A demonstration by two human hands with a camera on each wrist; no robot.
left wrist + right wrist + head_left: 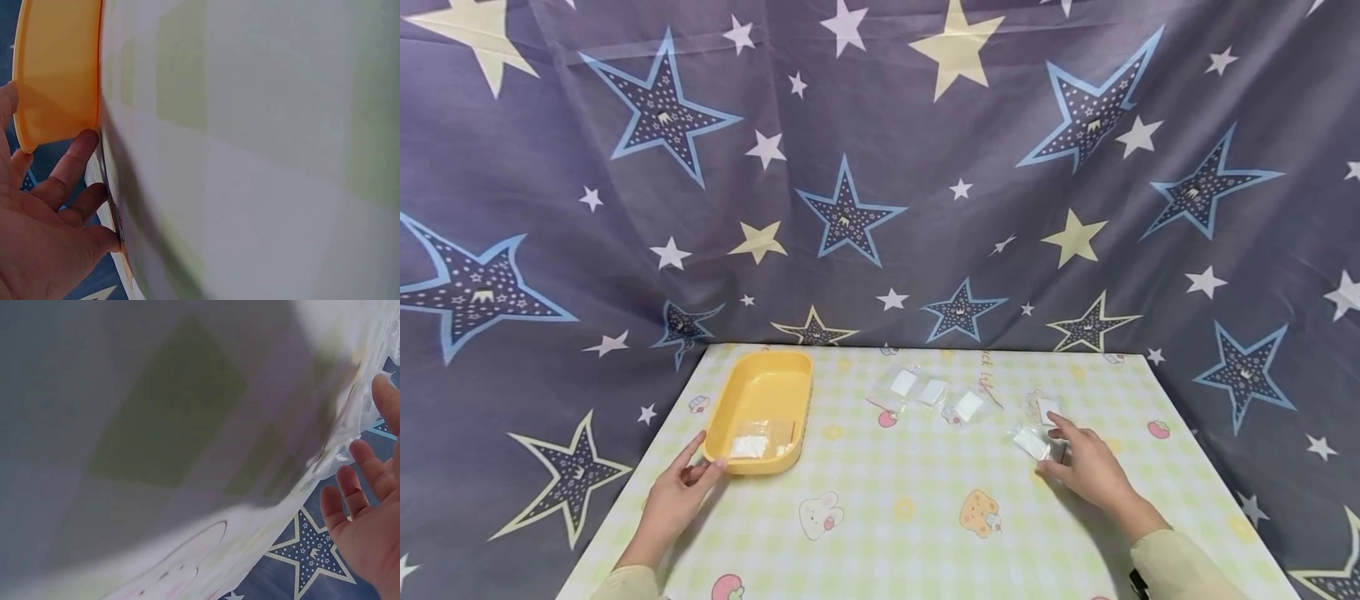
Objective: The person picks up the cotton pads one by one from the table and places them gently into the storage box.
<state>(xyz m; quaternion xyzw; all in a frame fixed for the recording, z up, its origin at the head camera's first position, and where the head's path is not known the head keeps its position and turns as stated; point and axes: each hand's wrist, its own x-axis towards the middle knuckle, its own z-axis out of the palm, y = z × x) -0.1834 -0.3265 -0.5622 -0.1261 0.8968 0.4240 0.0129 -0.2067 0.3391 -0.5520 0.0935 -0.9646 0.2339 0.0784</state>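
A yellow plastic tray [758,392] stands on the left of the table, with a small clear packet [749,447] holding something white lying in its near end. My left hand [676,498] holds the tray's near left corner, thumb at the near rim and a finger along the left side. In the left wrist view the left hand [53,228] has fingertips at the tray wall [59,75]. On the right, my right hand [1093,468] hovers with spread fingers over two clear packets, one nearer [1032,443] and one farther [1045,408]. Whether its fingertips touch them is unclear.
Three more clear packets, left [902,382], middle [933,392] and right [969,406], lie near the back centre. A checked cloth with cartoon prints covers the table [895,550]. Behind it hangs a dark star-patterned curtain [880,125].
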